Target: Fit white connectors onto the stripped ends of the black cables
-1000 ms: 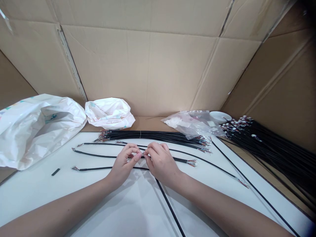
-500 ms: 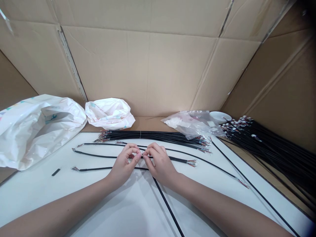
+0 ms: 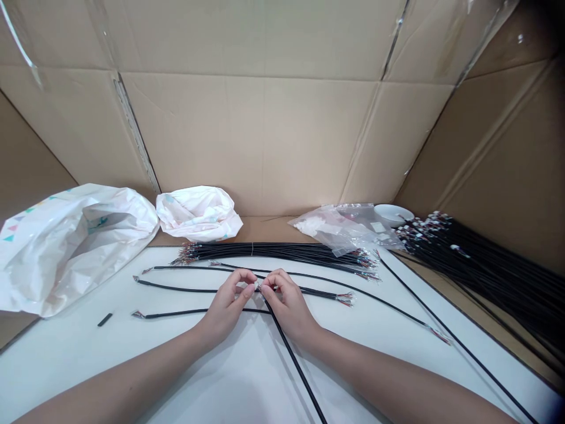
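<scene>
A wall of creased, tan corrugated cardboard (image 3: 265, 135) rises behind a white tabletop (image 3: 75, 330), with a large crumpled white plastic sack (image 3: 57, 253) and a smaller balled-up white plastic bag (image 3: 198, 215) at its far left. To the right lies a heap of black cables with white-tipped ends (image 3: 485, 277), and a clear plastic bag (image 3: 339, 229) sits just in front of a shallow white bowl (image 3: 392, 213). A tied bundle of black cables (image 3: 273, 252) stretches across the far part of the tabletop, with several loose black cables with frayed, coloured wire ends (image 3: 176, 290) nearer the person. Both hands meet at the centre. The left hand (image 3: 227, 306) and right hand (image 3: 289, 309) are curled inward, with the left fingertips (image 3: 251, 290) and right fingertips (image 3: 266, 287) pinched closely together on the end of a single black cable (image 3: 293, 365). That cable runs from the pinch down toward the near table edge. Its fine end is too small and too hidden by the fingers to make out, and a short black piece (image 3: 105, 319) lies apart at the left.
</scene>
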`<state>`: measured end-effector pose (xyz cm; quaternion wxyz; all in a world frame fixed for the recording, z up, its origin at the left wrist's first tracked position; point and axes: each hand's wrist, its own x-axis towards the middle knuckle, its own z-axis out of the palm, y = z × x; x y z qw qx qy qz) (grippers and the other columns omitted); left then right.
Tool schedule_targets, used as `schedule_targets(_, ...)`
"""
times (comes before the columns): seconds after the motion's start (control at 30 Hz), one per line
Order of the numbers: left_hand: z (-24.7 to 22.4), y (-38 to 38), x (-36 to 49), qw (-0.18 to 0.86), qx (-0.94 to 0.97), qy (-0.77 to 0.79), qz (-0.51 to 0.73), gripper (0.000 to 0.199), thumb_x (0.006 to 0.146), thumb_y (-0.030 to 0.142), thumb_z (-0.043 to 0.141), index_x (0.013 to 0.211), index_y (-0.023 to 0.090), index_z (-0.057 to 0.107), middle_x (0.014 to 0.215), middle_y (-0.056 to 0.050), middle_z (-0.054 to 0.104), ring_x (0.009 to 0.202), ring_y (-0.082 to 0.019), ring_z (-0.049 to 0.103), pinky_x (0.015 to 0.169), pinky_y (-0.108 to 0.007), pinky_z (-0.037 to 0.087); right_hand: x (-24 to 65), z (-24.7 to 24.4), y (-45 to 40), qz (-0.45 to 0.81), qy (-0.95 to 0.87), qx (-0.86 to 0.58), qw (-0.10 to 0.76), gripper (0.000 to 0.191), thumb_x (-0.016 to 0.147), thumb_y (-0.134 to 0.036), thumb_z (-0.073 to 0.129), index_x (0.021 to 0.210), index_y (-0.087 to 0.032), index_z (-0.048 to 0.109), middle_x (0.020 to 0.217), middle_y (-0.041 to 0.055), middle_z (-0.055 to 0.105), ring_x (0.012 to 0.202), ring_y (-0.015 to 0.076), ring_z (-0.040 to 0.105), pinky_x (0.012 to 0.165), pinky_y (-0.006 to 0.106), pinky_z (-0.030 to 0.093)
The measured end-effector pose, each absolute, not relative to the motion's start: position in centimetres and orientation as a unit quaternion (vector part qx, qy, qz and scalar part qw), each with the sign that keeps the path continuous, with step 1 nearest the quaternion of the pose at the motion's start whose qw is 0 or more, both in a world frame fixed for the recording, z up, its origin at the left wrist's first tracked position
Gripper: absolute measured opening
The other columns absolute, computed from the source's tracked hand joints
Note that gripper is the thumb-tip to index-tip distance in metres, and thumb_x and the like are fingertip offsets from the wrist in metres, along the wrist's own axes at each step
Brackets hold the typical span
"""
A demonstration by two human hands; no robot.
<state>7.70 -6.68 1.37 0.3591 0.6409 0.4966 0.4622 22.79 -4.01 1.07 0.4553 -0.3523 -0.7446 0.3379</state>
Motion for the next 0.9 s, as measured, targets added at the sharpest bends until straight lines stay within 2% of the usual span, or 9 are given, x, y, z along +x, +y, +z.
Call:
schedule_targets(0.13, 1.20, -6.53, 7.63, 0.397, 0.634, 0.490, 0.448, 0.028, 0.082, 0.035, 0.051, 0.105, 0.019, 0.053, 0.103, -0.007, 0.055, 0.090, -0.017, 0.051, 0.072, -0.026, 0.042, 23.02, 0.95, -3.98, 0.339, -0.740, -0.359, 0.457, 0.014, 0.083, -0.018, 0.045, 0.071, -0.016, 0.052, 0.078, 0.0024, 0.049, 0.073, 0.0120, 0.049, 0.060, 0.023, 0.038)
schedule_targets(0.23, 1.15, -6.32, 7.56, 0.393, 0.636, 0.504, 0.432, 0.027, 0.080, 0.033, 0.053, 0.100, 0.017, 0.059, 0.101, -0.008, 0.060, 0.091, -0.019, 0.053, 0.075, -0.028, 0.043, 23.08, 0.98, -4.06, 0.327, -0.740, -0.362, 0.463, 0.014, 0.083, -0.018, 0.045, 0.070, -0.016, 0.052, 0.077, 0.0023, 0.050, 0.072, 0.0119, 0.049, 0.058, 0.022, 0.039)
schedule_targets(0.4, 1.16, -6.10, 7.42, 0.415, 0.609, 0.508, 0.446, 0.024, 0.077, 0.034, 0.056, 0.091, 0.015, 0.062, 0.089, -0.007, 0.063, 0.083, -0.018, 0.056, 0.072, -0.028, 0.044, 23.01, 1.15, -3.96, 0.292, -0.751, -0.379, 0.456, 0.015, 0.082, -0.017, 0.045, 0.070, -0.016, 0.052, 0.077, 0.0023, 0.050, 0.071, 0.0120, 0.050, 0.059, 0.023, 0.039)
schedule_targets(0.67, 1.00, -6.00, 7.33, 0.458, 0.559, 0.503, 0.473, 0.026, 0.074, 0.037, 0.061, 0.088, 0.015, 0.061, 0.089, -0.006, 0.064, 0.079, -0.016, 0.057, 0.072, -0.026, 0.045, 23.27, 1.26, -3.63, 0.057, -0.835, -0.319, 0.444, 0.010, 0.081, -0.011, 0.042, 0.077, -0.015, 0.050, 0.079, 0.0041, 0.052, 0.078, 0.0145, 0.049, 0.069, 0.029, 0.034)
schedule_targets(0.9, 0.93, -6.04, 7.27, 0.458, 0.553, 0.506, 0.478, 0.023, 0.071, 0.034, 0.064, 0.085, 0.016, 0.064, 0.084, -0.005, 0.066, 0.077, -0.016, 0.059, 0.070, -0.026, 0.046, 23.25, 1.43, -4.11, 0.003, -0.853, -0.306, 0.423, 0.011, 0.081, -0.009, 0.042, 0.076, -0.015, 0.049, 0.078, 0.0037, 0.053, 0.077, 0.0137, 0.047, 0.068, 0.030, 0.030)
